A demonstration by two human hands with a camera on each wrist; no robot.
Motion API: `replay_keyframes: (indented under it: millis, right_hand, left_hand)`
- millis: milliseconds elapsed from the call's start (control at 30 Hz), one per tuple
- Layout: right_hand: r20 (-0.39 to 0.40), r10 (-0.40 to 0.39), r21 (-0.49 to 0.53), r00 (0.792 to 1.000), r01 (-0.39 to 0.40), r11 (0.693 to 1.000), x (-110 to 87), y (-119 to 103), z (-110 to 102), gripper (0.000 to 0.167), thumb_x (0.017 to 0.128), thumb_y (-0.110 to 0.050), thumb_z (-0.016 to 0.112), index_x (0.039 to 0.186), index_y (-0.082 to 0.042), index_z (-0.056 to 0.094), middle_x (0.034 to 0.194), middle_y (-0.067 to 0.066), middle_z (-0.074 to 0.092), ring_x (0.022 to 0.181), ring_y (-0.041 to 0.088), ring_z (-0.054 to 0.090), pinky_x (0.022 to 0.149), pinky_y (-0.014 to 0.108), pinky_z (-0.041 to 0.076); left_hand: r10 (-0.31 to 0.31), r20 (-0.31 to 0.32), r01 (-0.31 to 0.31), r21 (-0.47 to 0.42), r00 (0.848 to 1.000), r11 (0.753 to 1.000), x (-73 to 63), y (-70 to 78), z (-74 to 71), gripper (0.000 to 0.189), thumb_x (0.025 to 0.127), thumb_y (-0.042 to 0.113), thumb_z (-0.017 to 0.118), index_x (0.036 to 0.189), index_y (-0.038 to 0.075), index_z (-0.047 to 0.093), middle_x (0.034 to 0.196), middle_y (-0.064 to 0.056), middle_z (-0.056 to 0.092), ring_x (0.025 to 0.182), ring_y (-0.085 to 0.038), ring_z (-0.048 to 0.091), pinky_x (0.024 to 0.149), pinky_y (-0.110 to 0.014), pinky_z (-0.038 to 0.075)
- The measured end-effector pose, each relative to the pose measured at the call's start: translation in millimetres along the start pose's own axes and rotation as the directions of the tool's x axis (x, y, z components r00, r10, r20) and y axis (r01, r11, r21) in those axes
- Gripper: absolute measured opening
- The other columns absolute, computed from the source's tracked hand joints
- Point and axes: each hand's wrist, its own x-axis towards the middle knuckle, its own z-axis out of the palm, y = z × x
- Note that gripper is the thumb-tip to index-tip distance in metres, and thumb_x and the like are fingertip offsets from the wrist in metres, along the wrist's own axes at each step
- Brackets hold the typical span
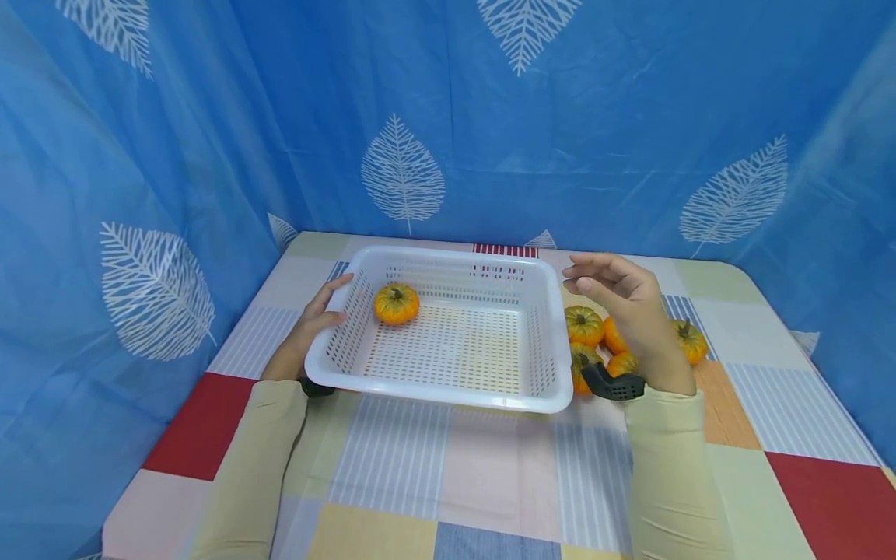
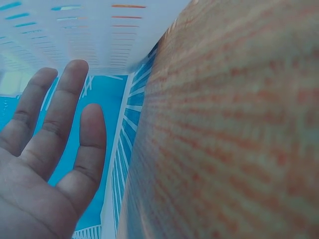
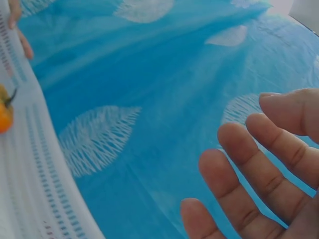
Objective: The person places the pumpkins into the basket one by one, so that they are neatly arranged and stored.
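Note:
A white slotted plastic basket (image 1: 448, 400) holds one small orange-green pumpkin (image 1: 396, 303) near its left wall. My left hand (image 1: 308, 323) is at the basket's left side, its thumb by the rim; whether it bears weight I cannot tell. In the left wrist view, the fingers (image 2: 55, 119) are extended and spread below the pale slotted wall. My right hand (image 1: 626, 292) hovers beyond the basket's right rim, fingers loosely bent and holding nothing. Several small pumpkins (image 1: 583, 325) lie below and beside it, partly hidden by the hand, wrist and basket.
A patchwork-patterned cloth (image 1: 504, 474) covers the table. Blue curtain (image 1: 525, 155) with white leaf prints hangs behind and along both sides. A black wrist-worn piece (image 1: 614, 383) sits at the right cuff, close to the pumpkins.

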Motion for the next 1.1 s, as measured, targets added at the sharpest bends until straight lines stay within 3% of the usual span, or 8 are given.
replay_keyframes:
  millis: [367, 600, 700, 933, 1000, 1100]
  right_hand:
    - [-0.091, 0.036, -0.024, 0.995, -0.038, 0.999, -9.6, -4.9, -33.4, 0.033, 0.105, -0.005, 0.069, 0.137, -0.006, 0.071, 0.122, 0.003, 0.075, 0.112, 0.013, 0.07, 0.099, 0.017, 0.051]
    - [-0.204, 0.067, -0.139, 0.977, -0.096, 0.986, -16.0, -2.4, -55.0, 0.038, 0.101, -0.007, 0.075, 0.139, -0.01, 0.071, 0.124, -0.004, 0.074, 0.114, 0.011, 0.066, 0.096, 0.013, 0.048]
    - [-0.242, 0.059, -0.21, 0.969, -0.111, 0.971, -18.7, -0.6, -64.9, 0.041, 0.1, -0.006, 0.076, 0.14, -0.012, 0.071, 0.124, -0.007, 0.073, 0.113, 0.009, 0.065, 0.094, 0.012, 0.048]
    - [-0.316, -0.008, -0.42, 0.949, -0.132, 0.898, -24.0, 9.4, -84.4, 0.05, 0.099, -0.004, 0.077, 0.147, -0.012, 0.066, 0.123, -0.02, 0.067, 0.111, 0.001, 0.064, 0.091, 0.008, 0.048]
    - [-0.333, -0.002, -0.436, 0.943, -0.152, 0.887, -26.0, 12.8, -90.3, 0.053, 0.099, -0.005, 0.077, 0.149, -0.012, 0.065, 0.124, -0.021, 0.065, 0.112, 0.0, 0.062, 0.092, 0.008, 0.048]
    - [-0.364, 0.024, -0.441, 0.931, -0.196, 0.876, -29.3, 16.7, -98.8, 0.054, 0.099, -0.007, 0.077, 0.151, -0.013, 0.064, 0.127, -0.022, 0.061, 0.113, -0.002, 0.06, 0.092, 0.007, 0.047]
  left_hand:
    - [0.007, -0.009, -0.007, 0.024, 1.0, 1.0, 0.1, 2.5, 1.6, 0.073, 0.099, 0.006, 0.041, 0.167, 0.029, 0.031, 0.179, -0.017, 0.009, 0.14, -0.044, 0.036, 0.098, -0.041, 0.056]
    - [0.006, -0.009, -0.006, 0.015, 1.0, 1.0, -0.6, 4.1, 2.8, 0.074, 0.099, 0.005, 0.041, 0.168, 0.027, 0.029, 0.179, -0.017, 0.008, 0.139, -0.043, 0.037, 0.097, -0.039, 0.057]
    - [0.017, -0.014, -0.017, 0.019, 1.0, 1.0, 1.3, 3.4, 2.5, 0.074, 0.098, 0.003, 0.041, 0.167, 0.028, 0.031, 0.18, -0.018, 0.007, 0.142, -0.044, 0.035, 0.098, -0.038, 0.057]
    - [0.025, -0.02, -0.025, -0.006, 0.999, 1.0, 2.4, 1.4, 2.2, 0.073, 0.097, 0.002, 0.04, 0.166, 0.024, 0.033, 0.179, -0.021, 0.01, 0.143, -0.04, 0.037, 0.096, -0.034, 0.055]
    - [0.035, -0.017, -0.035, -0.006, 0.999, 0.999, 2.6, 0.4, 1.7, 0.073, 0.097, 0.002, 0.039, 0.166, 0.023, 0.032, 0.178, -0.023, 0.011, 0.141, -0.04, 0.038, 0.094, -0.034, 0.055]
    - [0.053, 0.004, -0.053, -0.03, 0.999, 0.998, 4.1, -1.6, 0.2, 0.073, 0.097, 0.001, 0.038, 0.166, 0.023, 0.033, 0.179, -0.022, 0.006, 0.15, -0.046, 0.03, 0.099, -0.033, 0.053]
